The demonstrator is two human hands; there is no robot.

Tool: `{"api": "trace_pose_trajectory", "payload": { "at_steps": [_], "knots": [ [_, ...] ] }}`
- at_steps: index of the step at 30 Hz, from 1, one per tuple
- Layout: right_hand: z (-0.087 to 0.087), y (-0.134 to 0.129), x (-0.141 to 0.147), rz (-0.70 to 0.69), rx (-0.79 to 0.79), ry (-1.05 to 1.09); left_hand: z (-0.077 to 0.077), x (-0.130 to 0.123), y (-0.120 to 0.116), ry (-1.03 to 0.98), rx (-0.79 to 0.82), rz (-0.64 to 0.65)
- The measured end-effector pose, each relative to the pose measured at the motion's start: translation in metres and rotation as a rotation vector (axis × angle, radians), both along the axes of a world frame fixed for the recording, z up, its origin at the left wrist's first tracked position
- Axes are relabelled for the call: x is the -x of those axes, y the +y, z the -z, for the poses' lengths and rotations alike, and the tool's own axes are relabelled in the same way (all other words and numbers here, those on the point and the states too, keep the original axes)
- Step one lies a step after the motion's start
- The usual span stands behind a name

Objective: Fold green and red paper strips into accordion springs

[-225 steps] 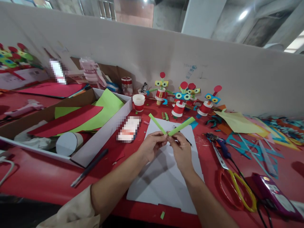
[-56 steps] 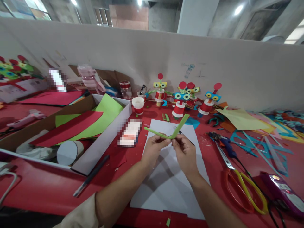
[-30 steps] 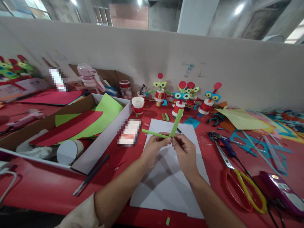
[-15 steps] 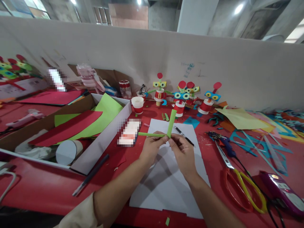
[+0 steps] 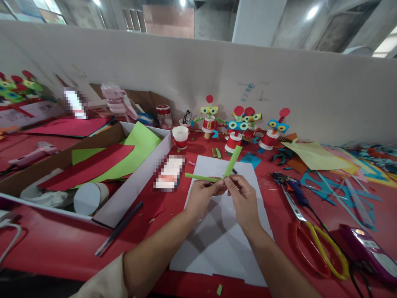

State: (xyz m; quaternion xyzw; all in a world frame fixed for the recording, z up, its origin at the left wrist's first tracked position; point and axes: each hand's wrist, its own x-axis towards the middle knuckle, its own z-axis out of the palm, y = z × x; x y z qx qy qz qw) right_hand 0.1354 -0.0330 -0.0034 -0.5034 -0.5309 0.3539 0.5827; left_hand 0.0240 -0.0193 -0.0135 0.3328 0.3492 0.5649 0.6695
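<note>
Two arms of green paper strip (image 5: 233,160) meet at a corner between my fingertips, one pointing up and away to the right, the other out to the left. My left hand (image 5: 203,193) pinches the strip near that corner. Close beside it, my right hand (image 5: 243,196) has thumb and fingers closed on the same corner. Both hands are above a white paper sheet (image 5: 221,248) on the red table. A pen (image 5: 235,171) is mostly hidden behind the strip and my right hand. Small folded green paper springs (image 5: 216,153) lie beyond the sheet.
Paper-cup robot figures (image 5: 235,140) stand along the back wall. At left is a box (image 5: 136,178) holding coloured paper, with a phone (image 5: 169,173) beside it. Scissors (image 5: 319,248), a glue gun (image 5: 291,188) and blue paper scraps (image 5: 325,186) lie at right. A paper cup (image 5: 180,138) stands behind the phone.
The upright arm of the green strip has tilted over to the right. Both hands have shifted slightly right, and more of the pen is now covered.
</note>
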Motion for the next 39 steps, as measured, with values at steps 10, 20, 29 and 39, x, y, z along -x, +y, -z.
{"api": "trace_pose_trajectory", "payload": {
  "at_steps": [10, 20, 29, 39],
  "knots": [
    [0.011, 0.005, -0.003, -0.040, 0.009, -0.007, -0.003, 0.000, 0.001, -0.088, 0.076, -0.010],
    [0.009, 0.005, -0.002, 0.013, -0.049, -0.103, -0.005, -0.001, 0.000, -0.119, 0.046, -0.023],
    [0.004, 0.000, 0.002, 0.014, -0.074, -0.141, -0.001, 0.001, 0.002, -0.038, 0.039, -0.083],
    [0.002, -0.002, 0.002, 0.037, -0.110, -0.208, -0.001, 0.003, 0.002, 0.054, -0.027, -0.098]
  ]
}}
